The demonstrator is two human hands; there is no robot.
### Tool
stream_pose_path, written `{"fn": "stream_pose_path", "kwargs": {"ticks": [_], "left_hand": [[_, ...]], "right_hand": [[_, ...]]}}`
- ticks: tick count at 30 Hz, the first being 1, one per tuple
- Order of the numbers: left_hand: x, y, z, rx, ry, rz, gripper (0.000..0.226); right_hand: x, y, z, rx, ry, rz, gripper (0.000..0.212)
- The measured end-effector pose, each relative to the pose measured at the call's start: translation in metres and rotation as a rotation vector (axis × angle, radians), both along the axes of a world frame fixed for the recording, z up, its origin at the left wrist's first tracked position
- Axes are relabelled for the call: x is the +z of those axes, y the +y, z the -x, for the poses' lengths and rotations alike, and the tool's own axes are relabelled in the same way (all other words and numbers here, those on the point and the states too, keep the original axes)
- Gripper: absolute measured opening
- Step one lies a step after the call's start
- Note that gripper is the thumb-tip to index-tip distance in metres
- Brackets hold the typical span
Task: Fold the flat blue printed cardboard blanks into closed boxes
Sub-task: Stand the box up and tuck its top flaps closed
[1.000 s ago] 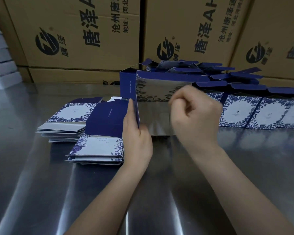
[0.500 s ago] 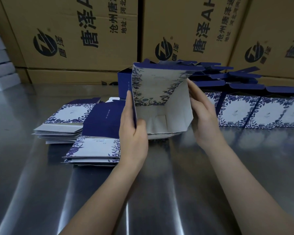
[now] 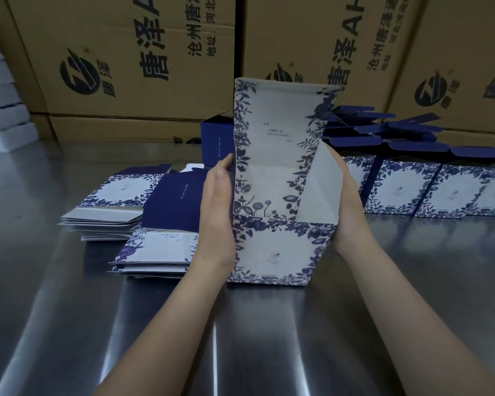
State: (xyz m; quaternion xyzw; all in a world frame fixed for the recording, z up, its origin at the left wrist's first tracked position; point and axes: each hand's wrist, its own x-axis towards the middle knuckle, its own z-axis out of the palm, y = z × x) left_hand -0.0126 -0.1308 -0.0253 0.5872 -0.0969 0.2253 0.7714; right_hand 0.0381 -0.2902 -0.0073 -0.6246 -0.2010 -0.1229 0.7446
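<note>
A half-formed blue floral box [image 3: 277, 252] stands on the steel table, its lid panel raised upright and its inside showing. My left hand [image 3: 216, 207] lies flat against its left wall with straight fingers. Flat against the right wall and its grey side flap is my right hand [image 3: 347, 207]. Two stacks of flat blue printed blanks [image 3: 155, 244] lie just left of the box, one nearer and one [image 3: 109, 207] farther left.
A row of folded boxes with open lids [image 3: 440, 190] lines the back right of the steel table [image 3: 240, 338]. One dark blue box [image 3: 215, 141] stands behind the lid. Big brown cartons [image 3: 126, 61] wall off the back; white boxes [image 3: 0, 110] stack at far left.
The box has been turned and set down on the table with its lid up. My right hand went from a raised fist to lying flat on the right wall.
</note>
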Motion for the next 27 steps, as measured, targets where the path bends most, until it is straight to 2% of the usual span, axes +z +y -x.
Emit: {"fn": "stream_pose_path", "kwargs": {"ticks": [3, 5, 9, 12, 19, 25, 27], "left_hand": [[0.002, 0.002, 0.001, 0.002, 0.014, 0.043, 0.044], [0.004, 0.002, 0.001, 0.027, 0.004, 0.037, 0.034], [0.007, 0.003, 0.002, -0.001, -0.015, 0.01, 0.046], [0.006, 0.003, 0.002, -0.032, -0.01, 0.014, 0.052], [0.002, 0.002, 0.002, -0.056, -0.013, 0.006, 0.053], [0.002, -0.001, 0.005, -0.042, 0.0, -0.07, 0.063], [0.001, -0.001, 0.005, -0.047, 0.019, -0.078, 0.058]], "right_hand": [[0.001, 0.001, 0.001, -0.111, -0.021, 0.033, 0.024], [-0.001, 0.0, 0.001, -0.149, -0.05, 0.036, 0.021], [0.0, -0.003, 0.007, -0.098, -0.142, -0.033, 0.027], [0.004, -0.003, 0.01, -0.062, -0.189, -0.005, 0.029], [0.007, -0.005, 0.011, -0.046, -0.152, 0.013, 0.037], [0.009, -0.006, 0.009, -0.093, -0.086, 0.136, 0.05], [0.01, -0.005, 0.01, -0.098, -0.088, 0.149, 0.047]]}}
